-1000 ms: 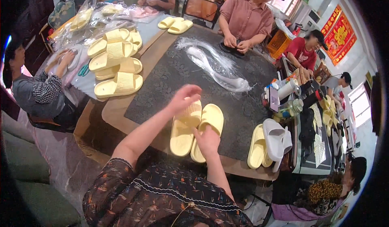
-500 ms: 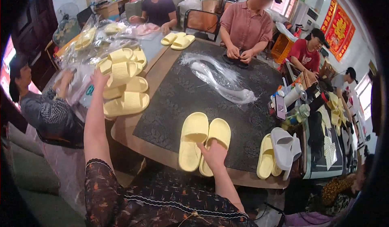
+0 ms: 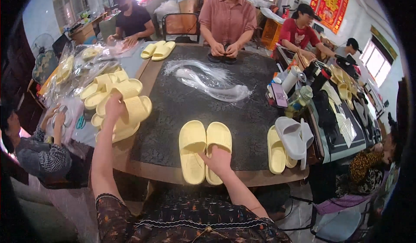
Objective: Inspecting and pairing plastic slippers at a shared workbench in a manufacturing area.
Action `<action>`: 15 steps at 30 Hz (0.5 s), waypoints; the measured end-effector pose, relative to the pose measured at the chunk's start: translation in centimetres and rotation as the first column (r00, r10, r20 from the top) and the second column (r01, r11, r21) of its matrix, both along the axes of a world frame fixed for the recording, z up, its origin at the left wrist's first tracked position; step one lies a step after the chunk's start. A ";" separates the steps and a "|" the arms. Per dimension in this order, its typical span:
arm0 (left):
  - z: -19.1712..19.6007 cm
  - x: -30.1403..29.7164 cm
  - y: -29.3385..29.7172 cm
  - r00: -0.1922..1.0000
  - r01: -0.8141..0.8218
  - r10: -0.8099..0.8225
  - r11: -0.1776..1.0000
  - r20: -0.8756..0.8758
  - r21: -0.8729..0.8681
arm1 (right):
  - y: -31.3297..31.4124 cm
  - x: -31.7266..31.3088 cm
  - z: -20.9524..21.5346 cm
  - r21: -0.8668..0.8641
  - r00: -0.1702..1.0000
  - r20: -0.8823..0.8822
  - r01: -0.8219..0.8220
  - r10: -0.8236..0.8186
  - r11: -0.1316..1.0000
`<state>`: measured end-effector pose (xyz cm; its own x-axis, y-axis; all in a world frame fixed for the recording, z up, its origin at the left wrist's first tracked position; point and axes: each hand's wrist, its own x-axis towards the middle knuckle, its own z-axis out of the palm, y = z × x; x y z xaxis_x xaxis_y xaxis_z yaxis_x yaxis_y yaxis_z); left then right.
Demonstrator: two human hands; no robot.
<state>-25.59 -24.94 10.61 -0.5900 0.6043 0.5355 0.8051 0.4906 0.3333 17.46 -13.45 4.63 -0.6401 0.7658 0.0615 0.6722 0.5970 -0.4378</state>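
A pale yellow slipper pair [image 3: 193, 158] lies side by side at the table's near edge, toes pointing away. My right hand [image 3: 219, 160] is closed on the right slipper [image 3: 219, 133], its fingers tucked into the strap opening and the thumb toward the left one. Out at the left, my left hand [image 3: 115, 108] closes around yellow slippers [image 3: 139, 109] on top of a heap. Its fingertips are partly hidden among the straps. More yellow slippers [image 3: 93, 84] lie beneath and behind that hand.
Clear plastic strips [image 3: 212, 84] lie mid-table on the dark patterned mat [image 3: 160, 130]. To the right are grey slippers [image 3: 290, 132] resting on yellow ones [image 3: 275, 150], bottles and a phone [image 3: 278, 94]. Clear bags [image 3: 65, 69] cover the left side. Several co-workers sit or stand around.
My left hand has moved down and nearer over the heap, and the slippers at it have shifted and turned. The right hand keeps its hold. The whole view has swung.
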 end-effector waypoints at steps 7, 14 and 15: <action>-0.6 12.8 0.5 0.935 0.354 -0.352 0.935 0.037 -0.038 | 2.0 -0.4 1.2 -0.141 0.996 0.012 -0.085 0.088 0.986; -1.4 18.1 1.6 0.875 0.446 -0.439 0.895 0.206 0.012 | 2.6 -0.1 -0.9 -0.080 0.985 -0.171 0.009 -0.022 0.997; -2.0 17.9 1.3 0.869 0.459 -0.451 0.889 0.204 0.010 | 2.5 0.6 -0.6 -0.080 0.984 -0.174 0.022 -0.036 0.997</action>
<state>-7.67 -23.69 8.61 -0.3350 0.8482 0.4104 0.8628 0.1012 0.4953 18.08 -10.94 3.98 -0.6021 0.7908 0.1102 0.5976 0.5378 -0.5946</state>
